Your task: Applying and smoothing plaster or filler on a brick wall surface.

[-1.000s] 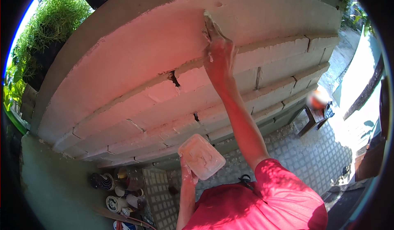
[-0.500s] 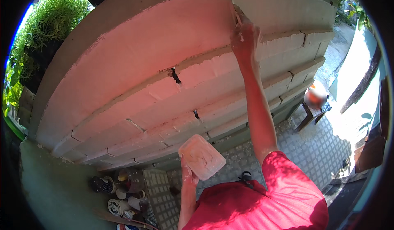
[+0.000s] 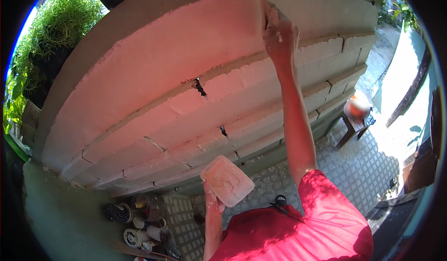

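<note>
My right hand is raised to the upper part of a pale, partly coated block wall. Its fingers are closed round a putty knife, whose flat blade lies against or very near the wall; the handle is hidden in the fist. White smears mark the knuckles. Lower down, my left hand grips the left side of a shallow rectangular plastic tub, tilted so its inside shows. Wet whitish putty covers the tub's bottom.
Ledges and dark gaps cross the wall. Potted green plants stand at the upper left. Buckets and containers crowd the floor at lower left. A small dark stool stands on the patterned tile floor at right.
My right hand has shifted slightly right and down, and the putty knife has turned a little in it. The tub in my left hand sits slightly lower.
</note>
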The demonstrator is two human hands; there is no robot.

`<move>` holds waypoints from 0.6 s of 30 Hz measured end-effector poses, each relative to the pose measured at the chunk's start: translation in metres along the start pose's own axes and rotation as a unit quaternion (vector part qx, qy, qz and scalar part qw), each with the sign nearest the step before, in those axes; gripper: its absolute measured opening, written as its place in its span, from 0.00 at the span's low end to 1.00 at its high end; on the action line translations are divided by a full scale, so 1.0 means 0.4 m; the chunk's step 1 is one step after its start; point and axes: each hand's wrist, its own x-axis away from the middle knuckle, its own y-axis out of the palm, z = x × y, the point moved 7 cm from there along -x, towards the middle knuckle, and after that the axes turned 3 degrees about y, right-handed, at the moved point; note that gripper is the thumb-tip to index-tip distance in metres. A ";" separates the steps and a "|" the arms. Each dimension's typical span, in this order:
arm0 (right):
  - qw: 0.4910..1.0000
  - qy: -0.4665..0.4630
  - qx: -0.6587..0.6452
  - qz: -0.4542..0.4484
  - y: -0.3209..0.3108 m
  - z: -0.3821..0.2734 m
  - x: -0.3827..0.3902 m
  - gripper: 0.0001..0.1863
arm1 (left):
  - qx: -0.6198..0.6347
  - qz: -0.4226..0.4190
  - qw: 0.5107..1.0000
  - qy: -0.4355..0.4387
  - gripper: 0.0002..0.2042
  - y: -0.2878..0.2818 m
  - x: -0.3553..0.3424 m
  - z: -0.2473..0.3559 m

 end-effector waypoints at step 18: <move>0.995 -0.008 -0.092 -0.027 0.008 -0.046 0.028 0.31 | 0.002 0.022 1.000 0.017 0.32 0.004 0.000 0.017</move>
